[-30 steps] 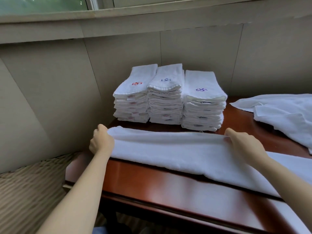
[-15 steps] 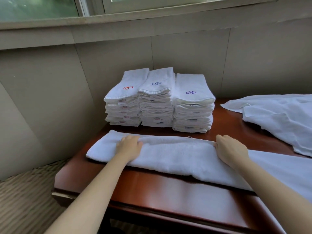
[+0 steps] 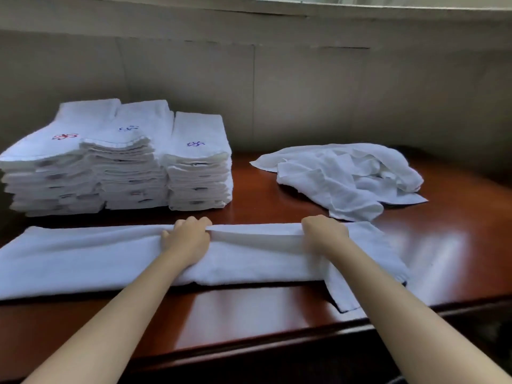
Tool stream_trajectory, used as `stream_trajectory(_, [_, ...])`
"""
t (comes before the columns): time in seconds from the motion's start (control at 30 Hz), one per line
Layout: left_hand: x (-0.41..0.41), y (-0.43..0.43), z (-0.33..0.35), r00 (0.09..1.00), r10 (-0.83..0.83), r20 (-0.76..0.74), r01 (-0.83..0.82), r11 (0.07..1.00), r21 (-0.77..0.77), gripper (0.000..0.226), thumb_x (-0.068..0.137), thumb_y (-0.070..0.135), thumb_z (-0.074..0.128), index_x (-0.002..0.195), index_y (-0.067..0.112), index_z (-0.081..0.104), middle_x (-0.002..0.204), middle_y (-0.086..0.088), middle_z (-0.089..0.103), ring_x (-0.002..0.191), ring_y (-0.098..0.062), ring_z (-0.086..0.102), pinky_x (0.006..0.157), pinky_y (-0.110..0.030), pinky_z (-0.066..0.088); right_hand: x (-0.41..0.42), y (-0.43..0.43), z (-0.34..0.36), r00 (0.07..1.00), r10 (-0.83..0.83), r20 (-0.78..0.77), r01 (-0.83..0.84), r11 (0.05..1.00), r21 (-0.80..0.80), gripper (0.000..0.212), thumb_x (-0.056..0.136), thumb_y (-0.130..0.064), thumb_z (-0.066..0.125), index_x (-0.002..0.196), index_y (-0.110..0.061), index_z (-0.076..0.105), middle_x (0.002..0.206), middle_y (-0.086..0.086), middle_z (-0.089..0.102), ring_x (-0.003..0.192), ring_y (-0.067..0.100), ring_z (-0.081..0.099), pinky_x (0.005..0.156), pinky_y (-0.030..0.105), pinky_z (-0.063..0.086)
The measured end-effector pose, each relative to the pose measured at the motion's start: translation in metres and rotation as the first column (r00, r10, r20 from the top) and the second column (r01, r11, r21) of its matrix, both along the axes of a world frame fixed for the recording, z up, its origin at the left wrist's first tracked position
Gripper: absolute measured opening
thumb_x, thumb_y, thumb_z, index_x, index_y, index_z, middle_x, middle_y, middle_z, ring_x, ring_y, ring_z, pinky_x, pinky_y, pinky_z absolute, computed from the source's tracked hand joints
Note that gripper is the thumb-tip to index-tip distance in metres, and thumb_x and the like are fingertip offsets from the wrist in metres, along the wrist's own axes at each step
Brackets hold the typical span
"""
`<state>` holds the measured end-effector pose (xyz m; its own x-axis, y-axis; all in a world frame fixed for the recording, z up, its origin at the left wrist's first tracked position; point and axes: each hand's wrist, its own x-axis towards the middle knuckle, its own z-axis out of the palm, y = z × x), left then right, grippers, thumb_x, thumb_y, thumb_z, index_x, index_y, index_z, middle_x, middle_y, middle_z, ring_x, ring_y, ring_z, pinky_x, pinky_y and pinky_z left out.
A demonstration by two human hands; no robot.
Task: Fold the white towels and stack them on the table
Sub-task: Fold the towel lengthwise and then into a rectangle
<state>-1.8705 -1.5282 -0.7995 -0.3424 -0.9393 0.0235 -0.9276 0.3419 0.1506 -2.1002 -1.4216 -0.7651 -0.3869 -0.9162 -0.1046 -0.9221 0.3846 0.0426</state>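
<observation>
Towel in work: a long white towel, folded into a strip, lies flat across the front of the wooden table, parallel to its near edge.
Left hand: on the strip's middle, fingers curled over the far long edge, gripping the cloth.
Right hand: further right on the same far edge, fingers curled, gripping the cloth.
Between the hands: a raised ridge of towel is stretched taut.
Towel ends: they extend beyond each hand; the right end has a corner hanging toward the table front.
Folded towel stacks: three, touching side by side, behind the strip at back left.
Unfolded towel heap: back right, apart from the strip.
</observation>
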Motion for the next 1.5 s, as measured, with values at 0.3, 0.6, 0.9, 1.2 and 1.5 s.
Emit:
stream_trajectory(0.3, [0.004, -0.019, 0.017, 0.981, -0.153, -0.12, 0.17, 0.974, 0.15, 0.021, 0.089, 0.021, 0.056, 0.067, 0.025, 0.056, 0.075, 0.004, 0.059, 0.074, -0.014, 0.054, 0.062, -0.025, 0.04, -0.105, 0.07, 0.035, 0.818, -0.349, 0.457, 0.2, 0.918, 0.343, 0.022, 0.085, -0.007, 0.063, 0.105, -0.001, 0.059, 0.091, 0.016, 0.057, 0.08, 0.028, 0.058, 0.074, 0.04, 0.054])
stream_trajectory(0.6, [0.066, -0.041, 0.013, 0.993, 0.021, -0.113, -0.018, 1.0, 0.022, 0.009, 0.092, 0.025, 0.059, 0.087, 0.018, 0.061, 0.099, -0.004, 0.061, 0.088, -0.021, 0.052, 0.069, -0.031, 0.035, -0.133, 0.069, -0.007, 0.793, -0.442, 0.419, 0.546, 0.82, -0.17, 0.028, 0.092, -0.034, 0.052, 0.085, -0.007, 0.057, 0.093, 0.013, 0.059, 0.093, 0.031, 0.058, 0.071, 0.029, 0.041])
stream_trajectory(0.9, [0.072, -0.036, 0.002, 0.992, 0.063, -0.112, -0.08, 0.985, -0.154, 0.019, 0.091, 0.036, 0.059, 0.088, 0.017, 0.057, 0.091, -0.004, 0.042, 0.094, -0.026, 0.038, 0.081, -0.041, 0.042, -0.067, 0.034, -0.013, 0.928, -0.337, -0.16, 0.287, 0.919, -0.269, 0.037, 0.088, -0.012, 0.05, 0.124, -0.011, 0.043, 0.128, 0.015, 0.045, 0.117, 0.034, 0.044, 0.09, 0.037, 0.04])
stream_trajectory(1.2, [0.104, -0.031, 0.008, 0.981, 0.185, -0.066, -0.191, 0.976, -0.106, 0.026, 0.094, 0.038, 0.053, 0.102, 0.014, 0.051, 0.108, -0.008, 0.048, 0.109, -0.028, 0.042, 0.088, -0.04, 0.042, 0.091, -0.04, -0.042, 0.914, 0.401, -0.064, -0.399, 0.855, -0.332, 0.03, 0.087, -0.007, 0.039, 0.116, -0.015, 0.045, 0.108, 0.007, 0.051, 0.098, 0.031, 0.048, 0.079, 0.037, 0.035])
stream_trajectory(1.5, [0.175, -0.038, 0.002, 0.899, 0.416, -0.137, -0.437, 0.87, -0.228, 0.041, 0.095, 0.01, 0.046, 0.134, 0.017, 0.036, 0.128, -0.013, 0.037, 0.109, -0.032, 0.048, 0.078, -0.04, 0.043, 0.182, -0.094, -0.051, 0.819, 0.568, 0.084, -0.48, 0.758, -0.441, 0.05, 0.095, -0.024, 0.044, 0.143, -0.022, 0.03, 0.132, 0.004, 0.045, 0.12, 0.027, 0.044, 0.098, 0.037, 0.035])
